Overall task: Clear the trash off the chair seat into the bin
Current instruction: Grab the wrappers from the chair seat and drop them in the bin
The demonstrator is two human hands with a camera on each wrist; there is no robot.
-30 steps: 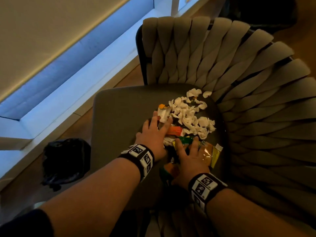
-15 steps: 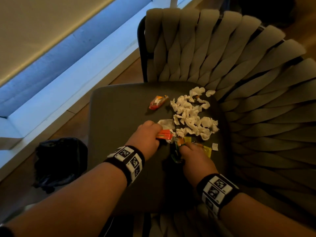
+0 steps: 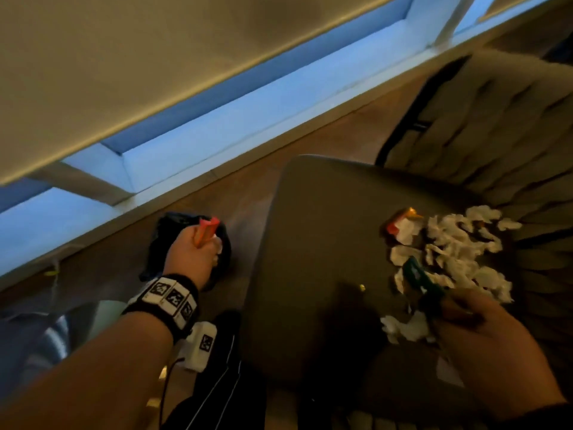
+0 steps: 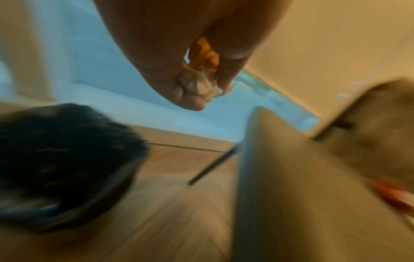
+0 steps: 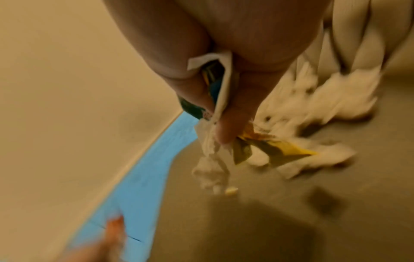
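Progress looks early to middling, judged from how things lie. Starting at the left, the bin (image 3: 186,243), a dark bag-lined container, stands on the wooden floor just beside the chair seat (image 3: 313,243); its inside is too dark and blurred to tell what it holds. The left hand (image 3: 193,252) hangs right over its mouth, fingers curled tight round an orange wrapper (image 3: 207,229) and a crumpled bit of white paper (image 4: 198,85), not yet let go. To the right, most of the trash remains on the far right part of the seat: a heap of white paper scraps (image 3: 455,252) and a red-and-orange wrapper (image 3: 401,223) at its left edge. Nearest on the right, the right hand (image 3: 465,324) is low above the seat, gripping a bunch of green and yellow wrappers (image 5: 264,150) with some white tissue (image 5: 212,166) dangling from it. So two handfuls are on their way and the main pile is left.
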